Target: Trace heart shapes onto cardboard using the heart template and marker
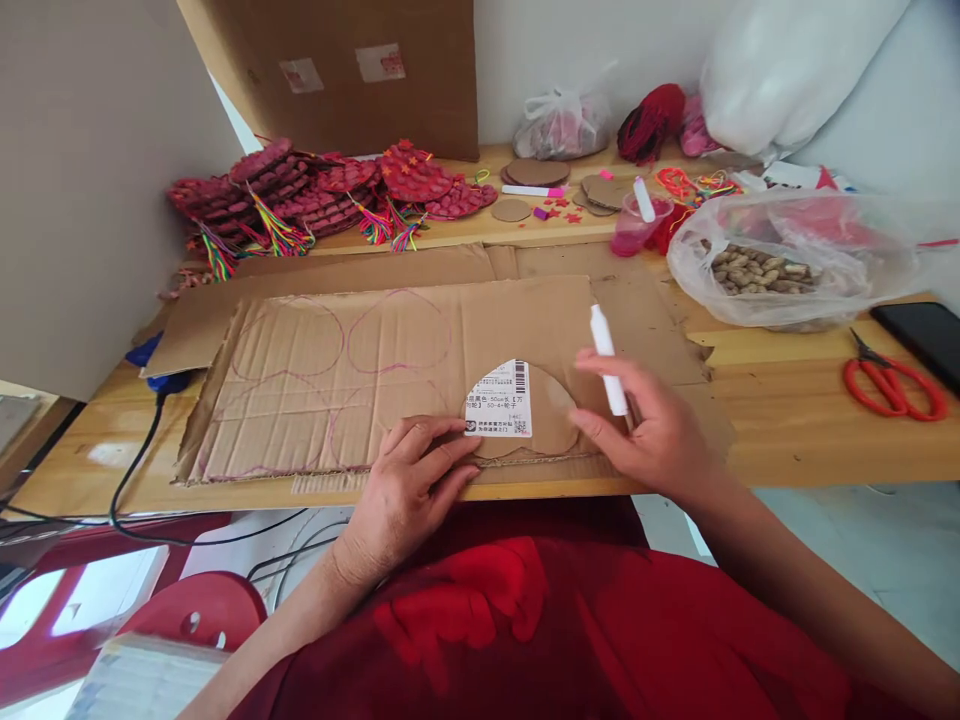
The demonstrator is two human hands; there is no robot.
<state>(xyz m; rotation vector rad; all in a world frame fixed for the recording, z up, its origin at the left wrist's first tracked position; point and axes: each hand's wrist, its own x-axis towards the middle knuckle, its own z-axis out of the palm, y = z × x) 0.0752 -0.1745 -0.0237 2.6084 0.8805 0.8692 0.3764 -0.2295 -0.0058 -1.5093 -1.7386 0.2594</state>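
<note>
A rounded cardboard cutout with a white printed label lies on a larger cardboard sheet, close to its front edge. My left hand is closed at the cutout's left end, fingers pressing on its edge. In my right hand is a white marker, held between the fingers with one end pointing up and away. The thumb of that hand touches the cutout's right edge. Several pink heart-like outlines are drawn on the left part of the sheet.
Red decorated pieces with tassels are piled at the back left. Behind the sheet stand a pink cup and cardboard discs. At right are a plastic bag of peanuts, red-handled scissors and a phone. A black cable hangs at left.
</note>
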